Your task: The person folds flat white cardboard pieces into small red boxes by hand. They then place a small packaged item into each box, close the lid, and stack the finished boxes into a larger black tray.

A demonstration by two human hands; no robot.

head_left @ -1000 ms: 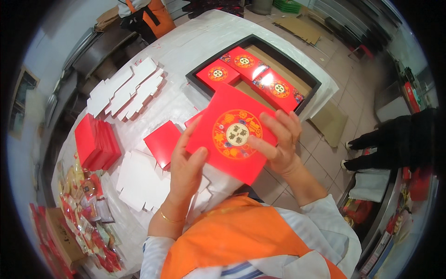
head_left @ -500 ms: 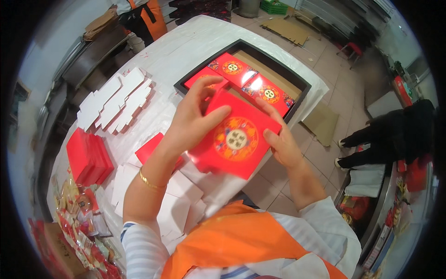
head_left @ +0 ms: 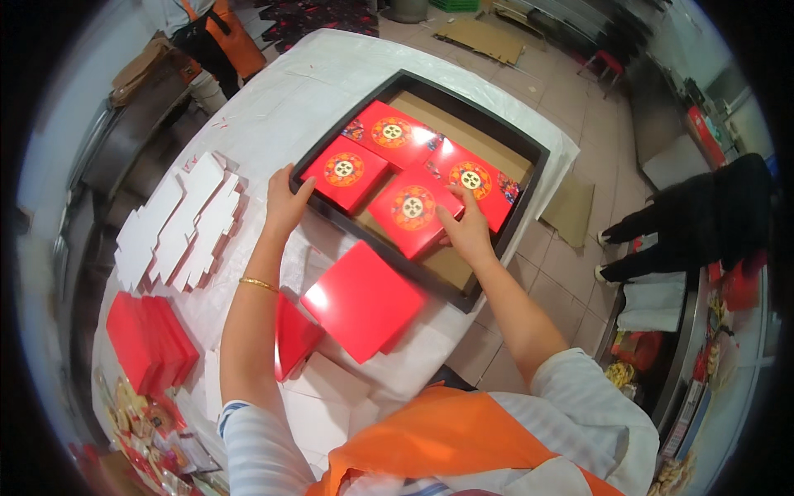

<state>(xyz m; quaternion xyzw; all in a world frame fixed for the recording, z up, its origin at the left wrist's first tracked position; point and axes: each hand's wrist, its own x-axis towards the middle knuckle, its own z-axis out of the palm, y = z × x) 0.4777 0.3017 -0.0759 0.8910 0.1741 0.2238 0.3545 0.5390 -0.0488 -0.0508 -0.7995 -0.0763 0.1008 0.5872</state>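
My right hand (head_left: 467, 221) grips the right edge of a red gift box (head_left: 404, 221) with a round patterned emblem, thumb on its lid. That box is slightly tilted at the near part of a black tray (head_left: 506, 103). Three similar red boxes stand in the tray: one at the left (head_left: 346, 172), one at the back (head_left: 390, 132) and one at the right (head_left: 473, 178). My left hand (head_left: 287, 202) holds the tray's left corner, thumb and fingers about the rim. Between my forearms lies a plain red square box (head_left: 364, 299).
Flat white cartons (head_left: 178, 221) lie stacked at the left, above a pile of red box pieces (head_left: 150, 343). More white cartons (head_left: 322, 405) lie by my apron. Small packets (head_left: 161, 438) sit lower left. Dark-trousered people stand at far left and right.
The patterned box has gone from both hands above the table to the tray, now in my right hand only. My left hand has let go of it and moved to the tray's corner.
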